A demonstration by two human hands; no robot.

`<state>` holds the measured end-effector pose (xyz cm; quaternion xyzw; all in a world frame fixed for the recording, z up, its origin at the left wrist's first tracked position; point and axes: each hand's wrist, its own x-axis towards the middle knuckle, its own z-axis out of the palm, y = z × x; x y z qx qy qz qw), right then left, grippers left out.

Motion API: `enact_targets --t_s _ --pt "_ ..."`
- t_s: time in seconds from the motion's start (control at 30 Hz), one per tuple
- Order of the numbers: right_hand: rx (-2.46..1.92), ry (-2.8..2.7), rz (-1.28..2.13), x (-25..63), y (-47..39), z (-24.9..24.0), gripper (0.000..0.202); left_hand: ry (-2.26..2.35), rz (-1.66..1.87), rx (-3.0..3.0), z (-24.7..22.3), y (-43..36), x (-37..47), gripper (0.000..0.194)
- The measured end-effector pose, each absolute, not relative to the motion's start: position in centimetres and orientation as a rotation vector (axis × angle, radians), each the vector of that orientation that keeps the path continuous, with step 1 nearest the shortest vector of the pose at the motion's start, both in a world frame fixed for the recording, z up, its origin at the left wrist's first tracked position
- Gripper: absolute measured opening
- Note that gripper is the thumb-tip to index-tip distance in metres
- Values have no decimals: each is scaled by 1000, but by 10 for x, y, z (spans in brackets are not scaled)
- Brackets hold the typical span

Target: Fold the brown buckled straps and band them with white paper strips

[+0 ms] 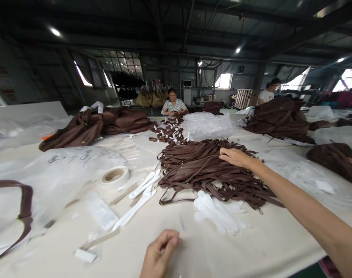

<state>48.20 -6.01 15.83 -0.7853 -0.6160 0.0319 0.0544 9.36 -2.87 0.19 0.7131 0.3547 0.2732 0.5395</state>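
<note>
closest to the camera, the left hand [158,253] rests curled on the bare table [265,247], fingers folded in and holding nothing i can make out. further out, the right hand [235,156] lies flat and open on top of the heap of brown straps [204,170], touching but not gripping. white gloves [218,212] lie just in front of the heap, a tape roll [114,176] to its left. to lift one strap cleanly, i'd pinch a single loose end rather than grab the tangle.
</note>
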Motion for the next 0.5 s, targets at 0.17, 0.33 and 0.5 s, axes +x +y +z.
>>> enact_targets --t_s 0.17,0.33,0.5 --pt "-1984 -2184 51 420 -59 216 22 567 981 1971 97 19 156 39" --pt "-1656 -2366 -36 376 -48 265 15 227 1004 2121 181 50 199 42" --pt "-1604 -2285 -10 366 -34 311 9 63 774 2101 241 64 187 38"
